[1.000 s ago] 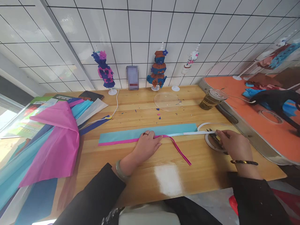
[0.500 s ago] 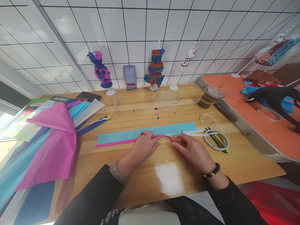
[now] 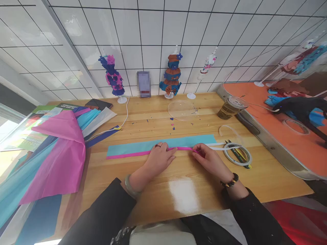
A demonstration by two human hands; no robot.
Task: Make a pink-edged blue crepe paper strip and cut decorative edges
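Observation:
A long light-blue strip [image 3: 138,146] lies across the wooden table, with a narrow magenta strip [image 3: 127,155] along its near edge. My left hand [image 3: 159,157] rests on the middle of both, its fingers together and pressing the magenta strip down. Farther right, my right hand [image 3: 208,160] pinches the magenta strip near its right end, close to the blue edge. Between my hands the magenta strip runs nearly straight. White tape [image 3: 219,147] leads from the blue strip's right end to a tape roll [image 3: 237,154], which lies over dark pointed tools.
Pink, blue and white sheets [image 3: 66,149] are heaped at the left. Behind stand a phone [image 3: 144,84], decorated stands [image 3: 171,76] and a clear disc [image 3: 182,110]. A lidded cup [image 3: 231,107] is at the back right, beside an orange surface [image 3: 265,119].
The magenta strip between my hands has gone from a raised curve to nearly straight along the blue edge. My right hand's fingers have closed on it. The view has shifted slightly.

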